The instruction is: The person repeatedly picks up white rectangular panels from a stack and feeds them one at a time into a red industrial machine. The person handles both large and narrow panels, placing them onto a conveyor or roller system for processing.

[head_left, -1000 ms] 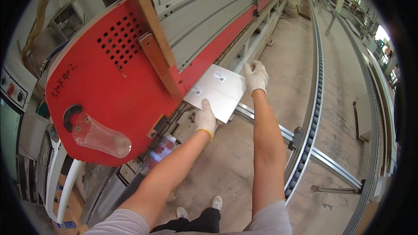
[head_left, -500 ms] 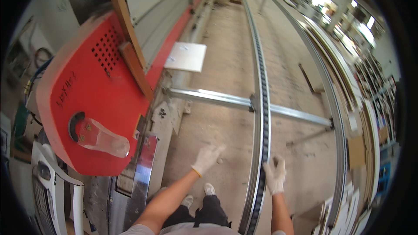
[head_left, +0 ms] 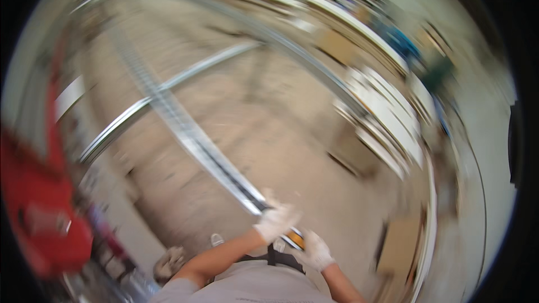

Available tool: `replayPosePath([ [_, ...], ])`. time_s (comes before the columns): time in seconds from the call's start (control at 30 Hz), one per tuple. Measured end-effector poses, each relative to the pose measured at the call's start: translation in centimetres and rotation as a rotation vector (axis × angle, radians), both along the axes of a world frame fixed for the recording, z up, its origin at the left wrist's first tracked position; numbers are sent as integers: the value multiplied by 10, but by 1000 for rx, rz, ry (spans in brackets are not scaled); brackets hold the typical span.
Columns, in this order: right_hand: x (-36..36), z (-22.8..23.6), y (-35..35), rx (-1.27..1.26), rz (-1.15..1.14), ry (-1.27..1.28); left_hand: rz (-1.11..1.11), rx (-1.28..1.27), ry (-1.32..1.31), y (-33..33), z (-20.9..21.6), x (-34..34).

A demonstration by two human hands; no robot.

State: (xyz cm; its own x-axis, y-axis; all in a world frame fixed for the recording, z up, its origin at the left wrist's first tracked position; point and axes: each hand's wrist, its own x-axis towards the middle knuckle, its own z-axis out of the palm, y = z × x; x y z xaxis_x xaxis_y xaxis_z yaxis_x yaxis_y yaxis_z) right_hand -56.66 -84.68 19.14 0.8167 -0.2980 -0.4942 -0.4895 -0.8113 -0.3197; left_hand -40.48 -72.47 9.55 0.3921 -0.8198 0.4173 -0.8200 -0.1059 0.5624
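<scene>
Reaching over the near stretch of the rail (head_left: pixel 210 160), the gloved left hand (head_left: pixel 278 220) is covering part of it, fingers pointing forward and blurring. Close beside it, a little nearer the body, the gloved right hand (head_left: pixel 315 251) is sitting right by an orange piece (head_left: pixel 295 239), which is peeking out between the two hands in line with the rail. Are they gripping? Blur is hiding the fingertips, so whether either hand is pinching anything, I'm not able to tell; the hands themselves are standing slightly apart. From under the left hand, the rail is running away forward and to the left, meeting a crossbar (head_left: pixel 210 66) well beyond. Farther out, ahead of both hands, a second rail (head_left: pixel 303 53) is curving past. Over to the right, white panels (head_left: pixel 387 118) are lying in a stack, and a brown board (head_left: pixel 400 245) is leaning nearer the right hand. Way off to the left of the hands, a red cover (head_left: pixel 39 213) is smearing, with a pale plate (head_left: pixel 68 100) showing beyond it.
</scene>
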Motion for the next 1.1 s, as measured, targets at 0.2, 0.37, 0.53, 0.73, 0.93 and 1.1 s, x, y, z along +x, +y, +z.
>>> replayPosePath([
  [0.2, -170, -26, -71, 2, -273, -150, 440, 419, 90, -28, -9, -21],
  [0.37, -309, -60, -174, 23, -558, 19, 696, 654, -25, -51, -3, -2],
  [0.53, -405, -85, -243, -78, -694, 74, 225, 1404, -875, -99, -21, -1],
  [0.73, -428, -100, -335, -122, -734, -170, 91, 1040, -539, -303, -71, -66],
  [0.93, -454, -126, -418, -100, -874, -294, -306, 1004, -609, -572, -84, -201],
  [1.1, -524, -132, -503, -90, -1228, -92, -716, 709, -795, -749, -82, -309],
])
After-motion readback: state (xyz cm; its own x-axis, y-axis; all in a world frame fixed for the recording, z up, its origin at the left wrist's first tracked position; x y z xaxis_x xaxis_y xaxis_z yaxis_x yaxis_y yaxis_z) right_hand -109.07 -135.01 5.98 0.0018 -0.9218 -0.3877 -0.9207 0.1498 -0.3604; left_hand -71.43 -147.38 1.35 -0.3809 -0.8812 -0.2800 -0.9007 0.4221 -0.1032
